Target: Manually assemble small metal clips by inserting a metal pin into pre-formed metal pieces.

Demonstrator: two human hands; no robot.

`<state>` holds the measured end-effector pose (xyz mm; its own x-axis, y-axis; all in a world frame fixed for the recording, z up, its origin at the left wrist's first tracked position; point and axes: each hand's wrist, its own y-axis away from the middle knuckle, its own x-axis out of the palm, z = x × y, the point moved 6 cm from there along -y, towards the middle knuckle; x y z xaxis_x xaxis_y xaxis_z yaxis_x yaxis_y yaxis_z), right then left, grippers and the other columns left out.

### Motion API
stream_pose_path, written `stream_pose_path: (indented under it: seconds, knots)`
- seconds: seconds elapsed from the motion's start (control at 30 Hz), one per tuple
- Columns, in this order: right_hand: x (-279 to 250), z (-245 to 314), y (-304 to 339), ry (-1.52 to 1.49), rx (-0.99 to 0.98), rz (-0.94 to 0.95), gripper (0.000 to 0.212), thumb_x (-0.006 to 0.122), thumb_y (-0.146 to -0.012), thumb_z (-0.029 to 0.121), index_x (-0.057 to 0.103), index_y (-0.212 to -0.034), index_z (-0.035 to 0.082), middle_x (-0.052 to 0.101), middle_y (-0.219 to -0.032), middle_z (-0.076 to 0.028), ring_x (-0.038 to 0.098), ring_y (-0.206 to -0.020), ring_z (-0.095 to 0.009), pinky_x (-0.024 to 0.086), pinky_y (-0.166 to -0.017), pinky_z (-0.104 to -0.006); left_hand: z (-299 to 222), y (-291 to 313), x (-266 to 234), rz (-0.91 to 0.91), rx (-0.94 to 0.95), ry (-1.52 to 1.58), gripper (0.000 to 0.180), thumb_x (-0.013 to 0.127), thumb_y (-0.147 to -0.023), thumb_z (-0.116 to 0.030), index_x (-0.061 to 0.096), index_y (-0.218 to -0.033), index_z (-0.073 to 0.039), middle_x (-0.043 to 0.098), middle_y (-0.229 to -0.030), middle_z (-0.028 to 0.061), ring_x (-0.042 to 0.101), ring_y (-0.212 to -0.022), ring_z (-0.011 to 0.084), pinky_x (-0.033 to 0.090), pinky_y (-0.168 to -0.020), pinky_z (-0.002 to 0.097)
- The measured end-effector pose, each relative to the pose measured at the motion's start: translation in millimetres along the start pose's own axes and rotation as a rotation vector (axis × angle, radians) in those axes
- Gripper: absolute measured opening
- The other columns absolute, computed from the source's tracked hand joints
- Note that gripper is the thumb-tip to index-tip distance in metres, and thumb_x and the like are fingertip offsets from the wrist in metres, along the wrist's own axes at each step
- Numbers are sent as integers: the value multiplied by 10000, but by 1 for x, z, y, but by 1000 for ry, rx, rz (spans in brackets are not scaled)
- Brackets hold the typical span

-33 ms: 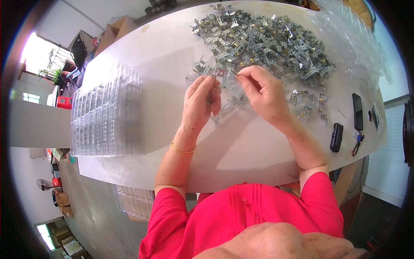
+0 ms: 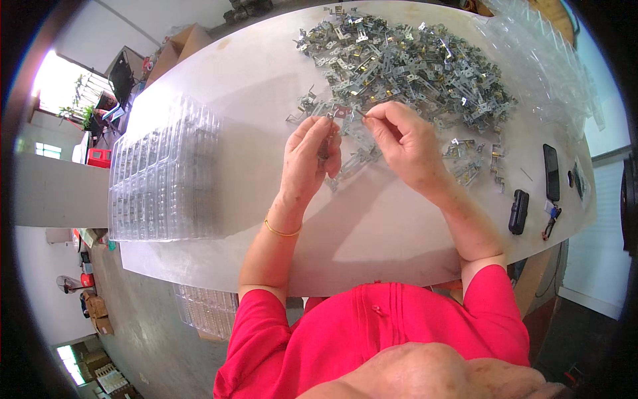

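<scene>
Over the near edge of a heap of small silvery metal brackets, my two hands are raised side by side. My left hand is closed, thumb against the fingers, around a metal bracket that shows partly between the fingers. My right hand pinches a thin dark piece between thumb and forefinger; it is too small to name. Its tip points toward my left hand, with a gap between the two hands. Loose brackets lie on the table below and between them.
Stacked clear plastic trays with parts inside stand at the table's left. Clear plastic packaging lies at the far right. Near the right edge are a phone, a black case and keys. More trays sit below the table.
</scene>
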<state>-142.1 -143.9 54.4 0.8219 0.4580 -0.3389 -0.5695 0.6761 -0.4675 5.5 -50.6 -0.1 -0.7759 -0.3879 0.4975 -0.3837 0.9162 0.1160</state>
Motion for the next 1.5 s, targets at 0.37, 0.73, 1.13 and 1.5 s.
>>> stream_pose_path:
  seconds: [0.37,0.73,1.13,1.5]
  knots:
    - [2,0,1,38,2,31,52,682,-894,41,635,-914,28,629,-801,-110,623,-667,-251,481,-598,-352,2,-1,0,-1,21,-31,217,549,-1028,-233,569,-960,-27,557,-732,49,488,-480,128,375,-418,262]
    - [2,0,2,72,12,47,60,683,-891,43,629,-905,19,631,-808,-123,621,-671,-269,483,-604,-364,-7,4,2,-37,250,-415,203,517,-1058,-207,568,-968,-33,543,-720,8,452,-493,62,366,-422,216]
    - [4,-24,1,-255,337,254,127,599,-972,61,612,-1085,4,675,-873,-74,637,-751,-130,520,-681,-294,-4,4,8,3,307,-498,133,533,-1041,-117,560,-956,-19,527,-700,-14,445,-542,35,345,-463,193]
    - [7,-35,1,-486,511,530,178,550,-1029,176,625,-1068,20,638,-929,-16,593,-855,-97,503,-798,-269,0,7,10,80,229,-633,111,590,-992,-101,577,-922,-17,556,-702,-24,489,-620,32,403,-546,207]
